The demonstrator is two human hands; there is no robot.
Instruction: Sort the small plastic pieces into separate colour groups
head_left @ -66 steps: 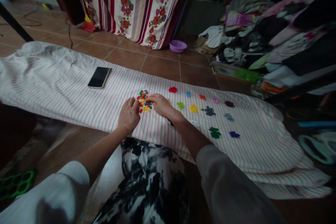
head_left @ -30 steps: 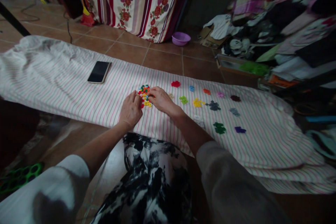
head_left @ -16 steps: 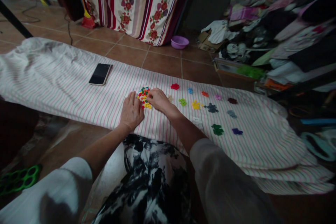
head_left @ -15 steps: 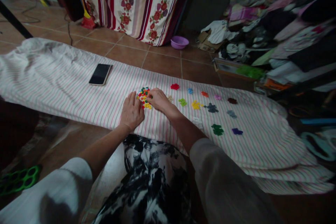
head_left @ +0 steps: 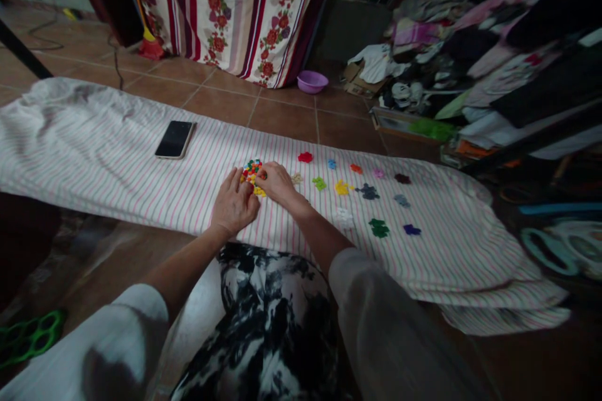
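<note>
A mixed pile of small coloured pieces (head_left: 253, 170) lies on the striped cloth (head_left: 122, 169). My left hand (head_left: 234, 203) rests at the pile's near left edge, fingers apart, some bent onto the pieces. From the right, my right hand (head_left: 276, 183) reaches over the pile with its fingertips pinched; a small dark green piece shows at them. Single-colour groups are spread to the right, among them red (head_left: 305, 157), lime (head_left: 319, 183), yellow (head_left: 342, 188), dark grey (head_left: 368, 192), white (head_left: 345, 218), dark green (head_left: 379, 228) and purple (head_left: 412, 230).
A phone (head_left: 175, 139) lies on the cloth to the left. Beyond the cloth are a purple basin (head_left: 312, 82), a broom (head_left: 150, 46) and a floral curtain (head_left: 244, 6). Clothes (head_left: 470, 44) are heaped at the right.
The view has shifted slightly. My left fingers have spread and bent more over the pile. My right hand stays pinched at the pile's right side.
</note>
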